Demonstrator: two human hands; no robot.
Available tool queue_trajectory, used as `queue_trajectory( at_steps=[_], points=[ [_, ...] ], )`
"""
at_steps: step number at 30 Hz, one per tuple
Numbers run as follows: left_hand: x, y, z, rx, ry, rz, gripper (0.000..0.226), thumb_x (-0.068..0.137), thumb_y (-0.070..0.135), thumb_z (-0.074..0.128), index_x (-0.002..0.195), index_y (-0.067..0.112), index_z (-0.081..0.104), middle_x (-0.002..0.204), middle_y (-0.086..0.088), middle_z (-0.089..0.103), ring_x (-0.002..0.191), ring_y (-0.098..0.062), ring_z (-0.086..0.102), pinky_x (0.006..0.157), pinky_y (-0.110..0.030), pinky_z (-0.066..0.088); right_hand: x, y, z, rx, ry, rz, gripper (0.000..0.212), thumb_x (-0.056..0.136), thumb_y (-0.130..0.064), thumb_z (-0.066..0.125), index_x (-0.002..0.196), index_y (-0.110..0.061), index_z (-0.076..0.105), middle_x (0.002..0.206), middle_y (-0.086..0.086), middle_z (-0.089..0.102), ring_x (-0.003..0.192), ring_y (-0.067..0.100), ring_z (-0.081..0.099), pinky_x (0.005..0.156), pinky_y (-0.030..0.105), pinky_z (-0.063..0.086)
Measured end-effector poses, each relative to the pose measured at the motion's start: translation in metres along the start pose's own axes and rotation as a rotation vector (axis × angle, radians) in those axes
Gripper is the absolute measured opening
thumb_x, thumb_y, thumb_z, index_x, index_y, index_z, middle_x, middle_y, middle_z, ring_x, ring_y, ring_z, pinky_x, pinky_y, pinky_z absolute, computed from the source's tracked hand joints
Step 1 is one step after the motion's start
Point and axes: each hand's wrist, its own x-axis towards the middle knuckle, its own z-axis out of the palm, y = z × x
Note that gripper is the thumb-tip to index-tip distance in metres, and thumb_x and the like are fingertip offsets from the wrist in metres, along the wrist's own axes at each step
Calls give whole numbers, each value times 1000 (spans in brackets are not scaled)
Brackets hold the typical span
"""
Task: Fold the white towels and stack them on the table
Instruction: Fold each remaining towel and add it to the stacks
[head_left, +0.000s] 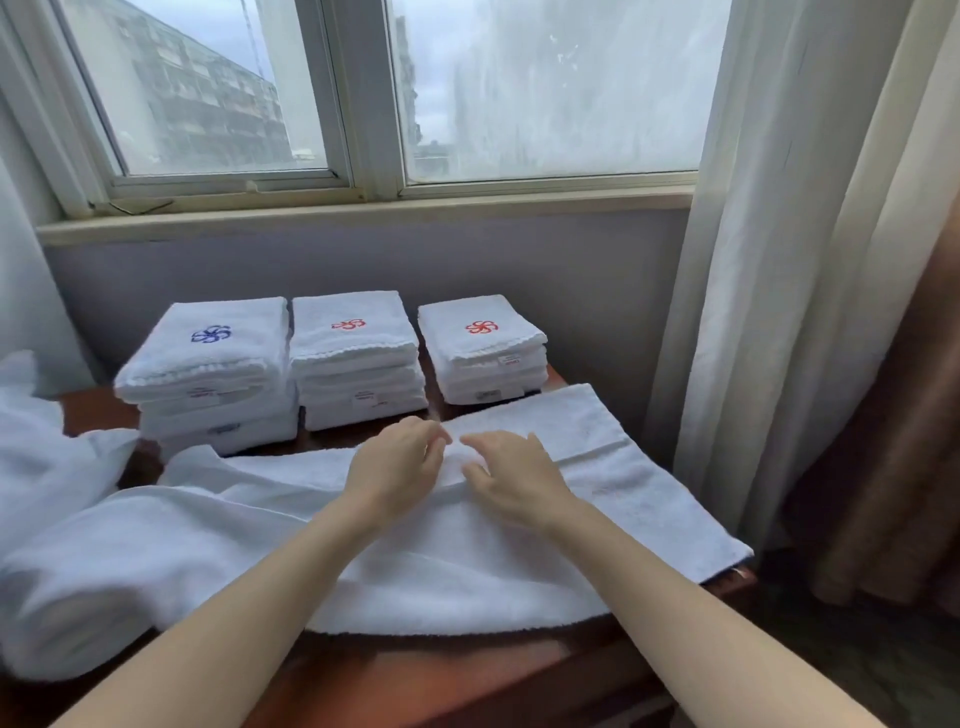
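Two hands lay at the middle of the unfolded towel (597, 467) spread across the table (415, 670): left hand (400, 470) and right hand (517, 480), fingers half-curled, pinching uncertain. Cloth looked soft, limp, light; corners probably offered best hold.

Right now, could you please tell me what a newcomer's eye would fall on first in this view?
Three neat stacks of folded white towels line the back of the table under the window: the left stack bears a blue emblem, the middle stack and right stack red ones. In front, a large white towel lies spread across the table, with the left hand and right hand touching its middle.
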Motion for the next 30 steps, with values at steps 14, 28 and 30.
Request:
queue_trajectory(
  at_steps=[14, 28, 30],
  points=[
    [-35, 10, -7, -84, -175, 81, 34, 102, 31, 45, 133, 24, 58, 137, 4, 54, 123, -15, 51, 100, -38, 45, -10, 32, -12, -122, -194, 4, 51, 102, -41, 29, 153, -39, 25, 165, -9, 12, 152, 11, 0, 118, 50, -14],
    [-118, -142, -148, -9, 28, -409, 27, 97, 37, 52, 121, 32, 62, 120, 10, 65, 105, -9, 60, 91, -31, 49, 15, -171, 18, 234, -192, -242, 48, 96, -37, 51, 143, -30, 47, 144, -5, 52, 130, 16, 48, 109, 37, 38],
    [-132, -159, -156, -33, 15, -501, 26, 96, 43, 53, 118, 34, 62, 109, 15, 65, 100, -8, 60, 90, -33, 50, 26, -193, 28, 248, -220, -253, 49, 97, -38, 51, 144, -29, 45, 145, -4, 51, 128, 15, 49, 104, 32, 41]
  ],
)
